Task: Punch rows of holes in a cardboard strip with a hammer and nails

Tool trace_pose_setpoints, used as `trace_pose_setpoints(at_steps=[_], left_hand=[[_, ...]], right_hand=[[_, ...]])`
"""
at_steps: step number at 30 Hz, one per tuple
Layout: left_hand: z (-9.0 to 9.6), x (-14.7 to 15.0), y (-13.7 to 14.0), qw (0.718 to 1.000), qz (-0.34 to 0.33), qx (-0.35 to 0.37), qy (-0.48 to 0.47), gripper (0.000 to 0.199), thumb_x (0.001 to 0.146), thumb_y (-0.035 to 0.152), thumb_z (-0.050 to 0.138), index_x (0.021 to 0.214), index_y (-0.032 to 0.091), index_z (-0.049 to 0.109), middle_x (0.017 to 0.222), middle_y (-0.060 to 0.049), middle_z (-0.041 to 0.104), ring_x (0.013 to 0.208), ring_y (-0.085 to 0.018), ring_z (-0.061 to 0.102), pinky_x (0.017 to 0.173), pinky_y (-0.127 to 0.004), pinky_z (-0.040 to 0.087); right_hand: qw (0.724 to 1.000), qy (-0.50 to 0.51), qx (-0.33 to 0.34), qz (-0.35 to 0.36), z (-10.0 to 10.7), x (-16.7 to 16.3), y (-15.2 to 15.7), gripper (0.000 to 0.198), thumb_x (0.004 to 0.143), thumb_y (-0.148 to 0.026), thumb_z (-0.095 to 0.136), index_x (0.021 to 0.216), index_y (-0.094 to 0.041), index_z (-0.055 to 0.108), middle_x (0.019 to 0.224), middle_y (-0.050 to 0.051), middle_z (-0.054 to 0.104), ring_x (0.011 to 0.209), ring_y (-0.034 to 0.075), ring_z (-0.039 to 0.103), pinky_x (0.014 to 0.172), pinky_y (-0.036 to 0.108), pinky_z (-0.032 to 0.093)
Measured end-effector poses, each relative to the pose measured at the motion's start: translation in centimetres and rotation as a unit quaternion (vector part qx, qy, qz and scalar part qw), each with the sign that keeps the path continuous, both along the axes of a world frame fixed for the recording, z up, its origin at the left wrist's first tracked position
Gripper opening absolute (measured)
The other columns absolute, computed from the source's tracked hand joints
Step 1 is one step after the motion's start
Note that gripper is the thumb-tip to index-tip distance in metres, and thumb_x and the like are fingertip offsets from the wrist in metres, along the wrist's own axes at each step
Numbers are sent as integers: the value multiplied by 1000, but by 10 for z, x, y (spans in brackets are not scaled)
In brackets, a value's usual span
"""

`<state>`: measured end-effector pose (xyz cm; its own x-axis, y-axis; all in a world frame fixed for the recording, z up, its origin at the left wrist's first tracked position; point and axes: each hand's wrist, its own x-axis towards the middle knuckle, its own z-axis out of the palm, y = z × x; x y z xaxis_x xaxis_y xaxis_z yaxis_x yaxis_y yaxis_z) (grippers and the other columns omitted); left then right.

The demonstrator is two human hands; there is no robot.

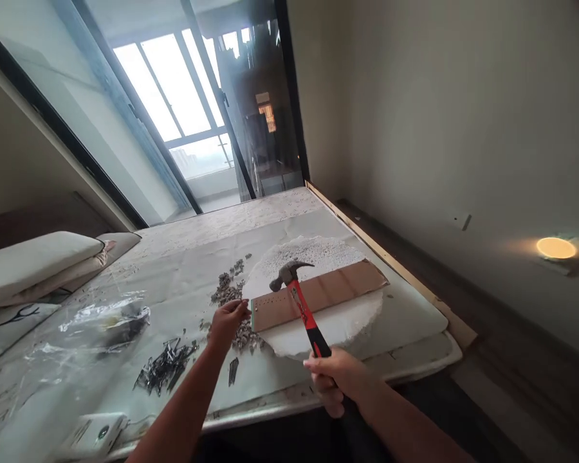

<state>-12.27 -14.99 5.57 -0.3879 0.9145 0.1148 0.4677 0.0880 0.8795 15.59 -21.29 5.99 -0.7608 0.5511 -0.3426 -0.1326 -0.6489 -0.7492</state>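
Observation:
My right hand [335, 379] is wrapped around the black and red handle of a claw hammer [303, 305], whose head is raised over a flat brown board [340, 292]. At the board's left end, my left hand [228, 319] has its thumb and fingers pinched together; whatever is between them is too small to make out. Rows of small dots mark the board near that end, and a thin green strip [252, 315] runs along its edge. Beneath the board lies a roundish white slab [328, 328] with a speckled far part.
Grey crumbly chunks [226, 289] lie left of the slab. Dark nail-like pieces [164, 366] form a heap nearer me, with a small row [233, 372] beside it. Clear plastic wrap [106, 321], a white device [94, 434] and cushions [38, 257] are at the left. A wall [444, 128] rises at right.

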Motion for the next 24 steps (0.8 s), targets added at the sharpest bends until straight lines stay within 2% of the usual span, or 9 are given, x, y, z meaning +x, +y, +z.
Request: trace_pose_setpoints(at_steps=[5,9,12,16,20,24], left_hand=[[-14,4,9,996,-2,7,87,48,71,61,56,56,16,60,41,3,45,41,-9,41,45,-22,33],[-19,6,11,992,12,-7,128,47,76,60,49,59,17,60,45,2,48,43,-11,43,45,-22,31],[-21,9,13,987,8,-7,157,44,77,56,48,60,17,62,49,0,54,50,-13,49,49,-23,33],[-22,15,14,983,12,-12,181,39,77,51,48,62,18,62,55,0,57,57,-15,51,53,-23,34],[-25,19,14,984,3,-22,175,40,77,50,47,56,18,55,54,1,53,55,-12,46,53,-23,33],[-26,19,14,979,-7,-26,201,39,78,49,46,55,18,51,53,2,49,54,-11,42,53,-23,31]], right_hand=[[999,6,-9,-37,-13,-1,-2,46,56,-51,70,64,-22,34,37,-13,31,28,3,25,31,19,25],[999,19,-15,-48,-10,3,-3,48,56,-50,72,64,-22,35,37,-13,29,29,1,22,32,18,23],[999,13,-30,-39,-7,5,-4,50,55,-52,73,65,-22,35,38,-14,29,29,1,22,33,18,22],[999,-10,-22,-25,-1,10,-6,49,60,-55,70,67,-23,34,39,-13,30,29,4,28,33,18,22],[1000,0,-6,6,8,17,-5,42,69,-48,67,65,-22,35,41,-12,32,31,4,31,35,19,26],[1000,2,13,23,11,21,-3,41,71,-46,66,65,-21,35,41,-12,32,31,4,33,36,19,26]])
